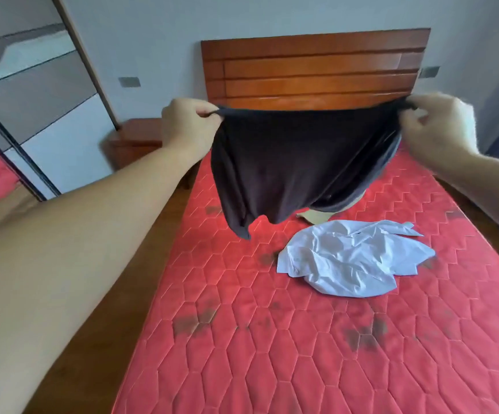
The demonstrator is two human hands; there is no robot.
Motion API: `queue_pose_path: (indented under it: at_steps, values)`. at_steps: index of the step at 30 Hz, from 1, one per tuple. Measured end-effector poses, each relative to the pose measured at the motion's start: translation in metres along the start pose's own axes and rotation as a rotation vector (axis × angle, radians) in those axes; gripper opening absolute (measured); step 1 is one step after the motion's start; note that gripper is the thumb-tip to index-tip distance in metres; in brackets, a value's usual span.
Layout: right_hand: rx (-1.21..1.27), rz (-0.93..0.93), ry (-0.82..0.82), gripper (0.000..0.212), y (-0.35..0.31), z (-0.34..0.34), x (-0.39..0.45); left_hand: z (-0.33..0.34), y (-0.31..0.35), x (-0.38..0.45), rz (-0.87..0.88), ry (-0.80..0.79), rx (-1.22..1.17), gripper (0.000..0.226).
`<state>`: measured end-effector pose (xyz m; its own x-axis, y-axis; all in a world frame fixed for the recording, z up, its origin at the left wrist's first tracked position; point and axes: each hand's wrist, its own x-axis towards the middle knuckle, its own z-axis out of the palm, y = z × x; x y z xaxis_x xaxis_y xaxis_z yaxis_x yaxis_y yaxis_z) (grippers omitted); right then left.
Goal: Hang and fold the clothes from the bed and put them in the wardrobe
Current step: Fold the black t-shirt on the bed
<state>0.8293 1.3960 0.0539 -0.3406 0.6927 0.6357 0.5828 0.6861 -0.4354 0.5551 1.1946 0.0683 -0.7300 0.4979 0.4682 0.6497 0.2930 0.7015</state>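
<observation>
- A wooden headboard of reddish-brown colour, with horizontal grooves, stands against the wall at the far end of the bed.
- A pale grey painted wall is behind it.
- Two small grey wall plates are on this wall: one to the left of the headboard, the other just beside its right edge.
- A small reddish-brown wooden nightstand stands left of the bed, below the left plate.
- A brown wooden floor runs along the left side of the bed.
</observation>
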Motion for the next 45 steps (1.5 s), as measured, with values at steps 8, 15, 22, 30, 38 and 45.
queue_pose_path:
  at_steps: [8, 15, 22, 30, 38, 45]
  values:
    - [-0.400, -0.100, -0.568, 0.011, 0.057, 0.053, -0.184, 0.035, -0.135, -0.120, 0.149, -0.467, 0.403, 0.016]
    - [-0.519, 0.001, -1.003, 0.024, 0.106, 0.116, -0.370, 0.090, -0.250, -0.287, 0.051, -0.954, 0.684, 0.026]
    - [-0.524, 0.114, -1.250, 0.024, 0.127, 0.135, -0.499, 0.110, -0.318, -0.422, 0.056, -1.260, 0.801, 0.026]
    - [-0.570, 0.211, -1.396, 0.013, 0.147, 0.135, -0.577, 0.128, -0.344, -0.508, 0.056, -1.442, 0.880, 0.021]
    - [-0.523, 0.196, -1.489, 0.021, 0.157, 0.151, -0.624, 0.143, -0.357, -0.551, 0.028, -1.532, 0.934, 0.027]
    - [-0.517, 0.159, -1.567, 0.037, 0.157, 0.158, -0.635, 0.138, -0.359, -0.567, -0.191, -1.627, 0.752, 0.041]
